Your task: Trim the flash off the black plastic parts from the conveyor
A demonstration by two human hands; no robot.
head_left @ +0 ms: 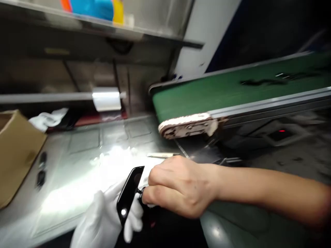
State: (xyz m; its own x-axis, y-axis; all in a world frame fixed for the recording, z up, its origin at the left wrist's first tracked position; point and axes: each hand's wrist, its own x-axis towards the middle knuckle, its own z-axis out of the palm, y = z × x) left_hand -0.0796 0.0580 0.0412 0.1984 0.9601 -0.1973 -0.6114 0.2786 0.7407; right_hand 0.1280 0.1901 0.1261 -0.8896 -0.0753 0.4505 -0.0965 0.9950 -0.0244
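My left hand (102, 218), in a white glove, grips a glossy black phone-like panel (129, 191) by its long edges. The panel is tilted, and a lamp shines back from its lower end. My bare right hand (178, 187) is closed in a fist at the panel's right side. Something white (144, 177), perhaps a cloth or film, shows at its knuckles over the panel's upper right. A small black piece sits by its fingertips. What the right fingers hold is mostly hidden and blurred.
A brightly lit worktop (74, 199) lies beneath, with a pale strip (162, 155) behind my right hand. A cardboard box (19, 155) and a small dark object (41, 170) are at left. A green conveyor belt (201, 96) runs right. A white roll (106, 100) hangs under the shelf.
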